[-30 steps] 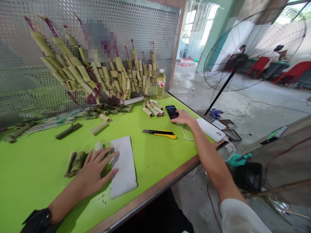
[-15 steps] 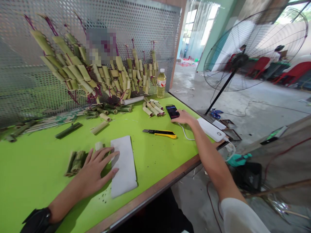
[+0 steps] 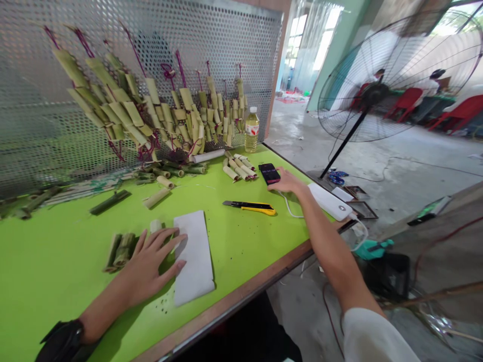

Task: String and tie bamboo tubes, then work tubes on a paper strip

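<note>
My left hand [image 3: 151, 261] lies flat with its fingers spread, fingertips on a folded white sheet [image 3: 194, 261]. Beside it are short green bamboo pieces [image 3: 124, 250], and a pale cut piece [image 3: 155, 225] is just beyond the fingers. My right hand [image 3: 287, 181] reaches to the lower right corner of a black phone [image 3: 268, 173], with thumb and fingers closed about its edges. The phone lies face up, its lit screen showing digits. A yellow and black utility knife [image 3: 251, 207] rests between my hands, blade to the left.
Strung bamboo slats [image 3: 124, 110] hang on a perforated metal panel [image 3: 226, 30]. Bamboo tubes [image 3: 239, 167] and a bottle of yellow liquid [image 3: 251, 130] stand towards the back. A white power bank [image 3: 328, 201] with cables sits at the right edge. A large fan [image 3: 373, 93] stands beyond.
A finger of my right hand has drawn back from the phone's screen towards its edge, and the screen now shows digits. My left hand stays where it was.
</note>
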### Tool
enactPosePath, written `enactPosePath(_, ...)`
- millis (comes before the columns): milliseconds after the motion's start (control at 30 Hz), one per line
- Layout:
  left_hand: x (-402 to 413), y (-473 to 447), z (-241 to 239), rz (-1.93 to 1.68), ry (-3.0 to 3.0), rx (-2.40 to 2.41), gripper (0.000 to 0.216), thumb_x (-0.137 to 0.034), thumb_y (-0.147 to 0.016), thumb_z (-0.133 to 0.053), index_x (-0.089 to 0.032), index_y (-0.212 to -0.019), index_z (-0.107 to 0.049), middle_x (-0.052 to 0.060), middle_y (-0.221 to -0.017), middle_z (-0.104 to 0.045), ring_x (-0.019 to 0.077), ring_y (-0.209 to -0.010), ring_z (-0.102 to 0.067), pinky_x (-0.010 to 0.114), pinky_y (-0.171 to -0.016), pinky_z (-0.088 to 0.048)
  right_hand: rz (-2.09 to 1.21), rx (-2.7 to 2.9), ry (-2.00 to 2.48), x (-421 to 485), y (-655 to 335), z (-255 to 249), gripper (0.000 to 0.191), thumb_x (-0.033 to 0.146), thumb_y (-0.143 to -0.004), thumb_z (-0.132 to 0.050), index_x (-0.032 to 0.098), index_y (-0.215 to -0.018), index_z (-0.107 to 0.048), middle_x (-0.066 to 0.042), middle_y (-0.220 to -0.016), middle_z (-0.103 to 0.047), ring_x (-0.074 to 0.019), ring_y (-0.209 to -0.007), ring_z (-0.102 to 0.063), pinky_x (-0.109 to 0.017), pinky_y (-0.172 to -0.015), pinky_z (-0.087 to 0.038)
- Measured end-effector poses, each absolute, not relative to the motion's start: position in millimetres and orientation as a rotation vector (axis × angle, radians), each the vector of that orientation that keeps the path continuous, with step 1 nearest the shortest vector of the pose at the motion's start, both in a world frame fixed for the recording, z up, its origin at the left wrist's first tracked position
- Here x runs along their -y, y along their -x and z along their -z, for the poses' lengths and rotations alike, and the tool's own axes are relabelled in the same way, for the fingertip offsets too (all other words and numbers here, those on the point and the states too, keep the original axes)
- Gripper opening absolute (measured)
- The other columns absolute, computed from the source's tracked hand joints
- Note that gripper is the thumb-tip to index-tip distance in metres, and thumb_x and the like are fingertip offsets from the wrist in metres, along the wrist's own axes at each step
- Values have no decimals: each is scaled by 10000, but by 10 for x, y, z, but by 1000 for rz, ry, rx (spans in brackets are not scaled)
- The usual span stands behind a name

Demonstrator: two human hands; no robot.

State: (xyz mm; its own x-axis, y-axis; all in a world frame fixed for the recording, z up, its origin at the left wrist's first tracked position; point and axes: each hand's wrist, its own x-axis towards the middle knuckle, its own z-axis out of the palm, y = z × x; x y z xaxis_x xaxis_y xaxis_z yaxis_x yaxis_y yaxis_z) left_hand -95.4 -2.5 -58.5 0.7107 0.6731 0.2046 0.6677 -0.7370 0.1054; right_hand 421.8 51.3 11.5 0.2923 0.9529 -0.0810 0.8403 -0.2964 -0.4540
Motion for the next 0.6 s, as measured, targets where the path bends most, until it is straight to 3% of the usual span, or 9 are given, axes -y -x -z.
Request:
enactPosePath(200, 43, 906, 515, -320, -2848, -1171, 626, -627, -1058, -508, -314, -1600, -527, 105, -1634, -519, 411, -1525, -439, 731, -1312, -64, -507, 1632, 2301, -526, -4264, -104, 1063, 420, -687, -833, 222, -1617, -355, -214, -1432, -640, -409, -1226, -669, -497, -996, -546)
enactPosePath(367, 37, 844, 390, -289, -2776, -1179, 693, -673, -1046, -500, -251, -1595, -529, 140, -1615, -534, 403, -1511, -451, 691, -1314, -151, -186, 1720, 2322, -588, -4079, -237, 1086, 495, -696, -859, 219, -1622, -362, -239, -1580, -496, -511, -1440, -476, -672, -1141, -416)
enactPosePath(467, 42, 823, 315, -291, -2741, -1163, 707, -678, -1040, -513, -217, -1575, -544, 155, -1599, -550, 394, -1488, -476, 652, -1314, -197, -174, 1985, 2000, -585, -3593, -373, 844, 430, -789, -816, 146, -1521, -506, -243, -1478, -581, -454, -1336, -575, -601, -1132, -459)
enactPosePath(600, 79, 789, 251, -322, -2716, -1172, 682, -676, -1027, -539, -225, -1536, -593, 152, -1595, -557, 401, -1473, -484, 642, -1307, -211, -540, 2530, 1269, -402, -2659, -356, 365, 449, -927, -705, 254, -1234, -735, -119, -1253, -741, -320, -1083, -705, -492, -1012, -562)
